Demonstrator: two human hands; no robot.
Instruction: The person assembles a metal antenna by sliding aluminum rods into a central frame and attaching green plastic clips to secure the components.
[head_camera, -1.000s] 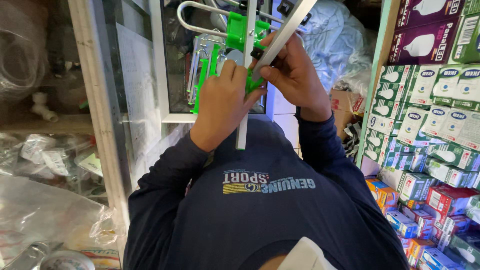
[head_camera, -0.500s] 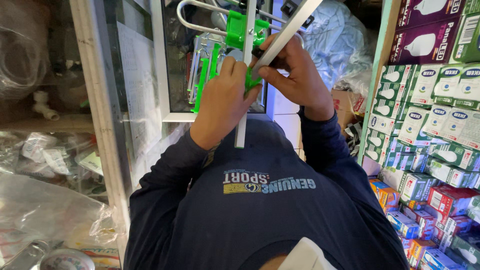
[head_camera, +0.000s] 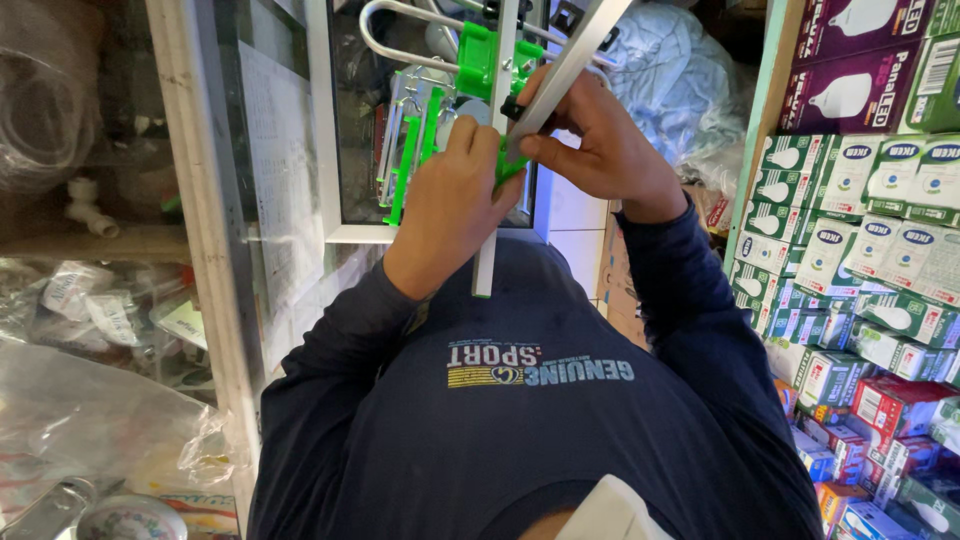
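Head view, looking down over own chest in a dark blue shirt.

Left hand: fingers curled shut around the upright white bar of an antenna frame, at the green clip region; the bar's lower end sticks out below the fist, in front of the chest. Grip is closed, wrapped, not a fingertip pinch.

Right hand: thumb and fingers pressed together on a flat grey strip, which runs diagonally up and to the right out of frame. Its lower end meets the white bar just beside the left hand's knuckles. The two hands touch or nearly touch (contact point hidden by fingers).

The frame itself is held up at chest height, between the hands, in front of a glass cabinet. A bent metal loop juts left from the top.

Containers:
- Cabinet, white-framed: more green-and-metal parts visible behind the glass; exact count cannot be told.
- Right shelf: stacked small boxes, green-and-white above, red and blue ones lower; two larger purple boxes on top. Contents sealed, not visible.
- Left shelves: clear plastic bags holding packets, blurred; a white pipe fitting above.
- Behind the hands: a pale plastic bag, bulging.
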